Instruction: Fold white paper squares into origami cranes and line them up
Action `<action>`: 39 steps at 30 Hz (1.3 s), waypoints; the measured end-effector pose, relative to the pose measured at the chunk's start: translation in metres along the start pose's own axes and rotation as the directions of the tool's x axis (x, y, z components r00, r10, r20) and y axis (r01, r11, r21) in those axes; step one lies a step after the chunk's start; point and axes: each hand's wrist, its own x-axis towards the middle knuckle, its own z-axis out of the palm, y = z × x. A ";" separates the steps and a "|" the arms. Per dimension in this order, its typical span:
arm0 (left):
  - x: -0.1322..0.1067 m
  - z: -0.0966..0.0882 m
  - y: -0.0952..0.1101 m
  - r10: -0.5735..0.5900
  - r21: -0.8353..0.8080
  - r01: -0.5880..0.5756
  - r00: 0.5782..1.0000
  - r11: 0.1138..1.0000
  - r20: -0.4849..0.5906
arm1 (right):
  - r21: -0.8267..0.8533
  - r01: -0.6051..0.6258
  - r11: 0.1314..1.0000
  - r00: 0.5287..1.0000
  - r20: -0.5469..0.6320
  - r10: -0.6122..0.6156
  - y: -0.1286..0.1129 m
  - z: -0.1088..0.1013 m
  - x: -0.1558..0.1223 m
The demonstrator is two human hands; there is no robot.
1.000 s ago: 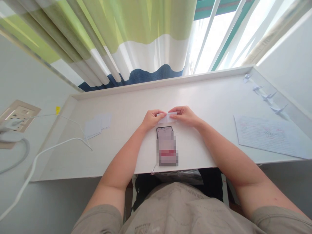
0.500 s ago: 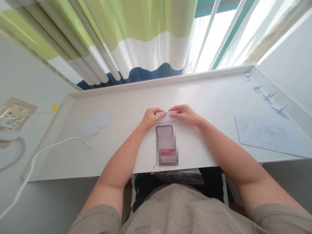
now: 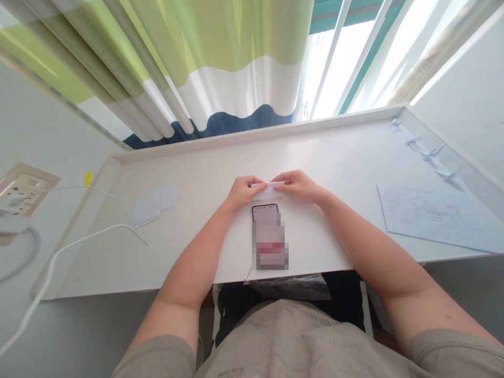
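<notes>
The left hand [image 3: 244,192] and right hand [image 3: 299,186] each hold one end of a small strip of folded paper [image 3: 268,191], pinched narrowly between fingers and thumb. The strip sits at the middle of the white surface [image 3: 326,152], just beyond a phone [image 3: 265,212] lying with its screen pixelated. To the left lie a small stack of paper squares [image 3: 151,206]; to the right, a lined sheet [image 3: 433,218] with small paper cranes [image 3: 432,153] along the surface's far right edge.
</notes>
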 end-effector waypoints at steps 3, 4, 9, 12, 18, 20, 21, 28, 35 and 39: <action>-0.001 0.000 0.001 -0.003 0.019 0.003 1.000 1.000 0.000 | -0.034 0.025 0.999 1.000 -0.015 -0.026 -0.005 0.002 -0.001; -0.002 0.000 0.001 0.000 0.032 0.000 1.000 0.999 0.000 | -0.052 0.037 0.998 0.999 -0.023 -0.038 -0.006 0.003 -0.002; -0.002 0.000 0.001 0.023 0.076 -0.023 1.000 0.997 0.003 | -0.090 0.052 0.995 0.998 -0.042 -0.056 -0.006 0.007 0.000; -0.002 -0.001 -0.001 0.032 0.090 -0.032 0.999 0.995 0.007 | -0.065 0.038 0.997 0.999 -0.034 -0.040 -0.004 0.007 0.001; -0.001 0.000 -0.001 0.031 0.095 -0.032 0.999 0.995 0.018 | -0.107 0.057 0.993 0.998 -0.034 -0.061 -0.004 0.007 0.001; -0.001 0.000 0.000 0.027 0.089 -0.028 1.000 0.996 0.009 | -0.132 0.072 0.989 0.996 -0.042 -0.078 -0.004 0.007 0.000; -0.002 0.000 0.000 0.025 0.085 -0.025 1.000 0.996 0.004 | -0.143 0.076 0.987 0.996 -0.044 -0.083 -0.005 0.007 0.000; -0.003 0.002 0.003 -0.006 0.063 0.007 1.000 0.998 -0.023 | -0.186 0.079 0.979 0.996 -0.018 -0.084 -0.002 0.004 0.002; -0.003 0.001 0.005 -0.006 0.075 0.008 1.000 0.997 -0.019 | -0.209 0.101 0.973 0.995 0.002 -0.103 -0.001 0.001 0.003; -0.003 0.000 0.002 -0.053 0.005 0.052 0.999 0.999 0.014 | -0.177 0.102 0.979 0.994 -0.027 -0.109 0.001 0.002 0.003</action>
